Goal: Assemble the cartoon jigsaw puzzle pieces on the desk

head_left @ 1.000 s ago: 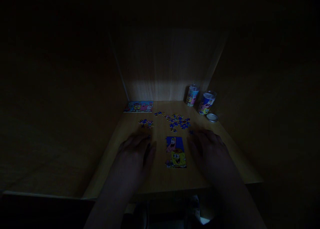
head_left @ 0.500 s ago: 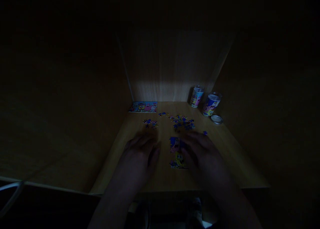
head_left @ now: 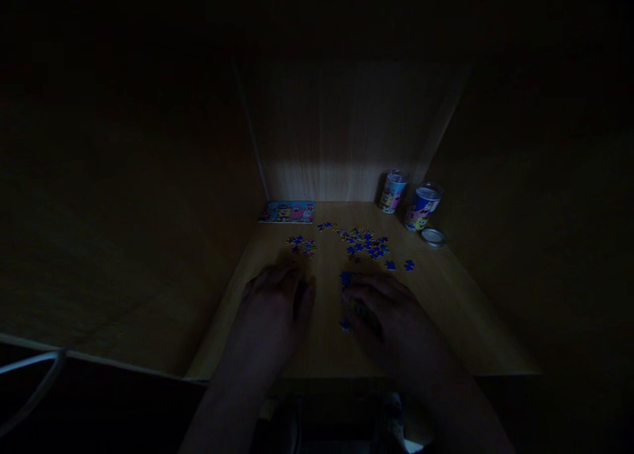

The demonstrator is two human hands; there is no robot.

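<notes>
Dim light makes fine detail hard to see. A partly joined jigsaw puzzle (head_left: 345, 279), blue with some yellow, lies flat near the front of the wooden surface. My right hand (head_left: 389, 308) rests over it and covers most of it; its thumb and forefinger are apart, with a bit of the picture showing between them. To the left, my left hand (head_left: 275, 302) lies on the surface with bent fingers and the thumb apart; no object shows in it. Beyond it is a small group of loose puzzle pieces (head_left: 302, 244). A larger pile of pieces (head_left: 366, 241) lies beyond my right hand.
Two printed canisters, one at the back (head_left: 393, 193) and one nearer (head_left: 422, 207), stand at the right, with a round metal lid (head_left: 434, 236) beside them. A cartoon picture card (head_left: 288, 212) lies at the back left. Wooden walls (head_left: 341, 130) enclose the surface.
My right hand has drawn left and nearer over the puzzle, covering more of it. A blue piece beyond that hand is now uncovered. My left hand has barely moved; the view shifts slightly.
</notes>
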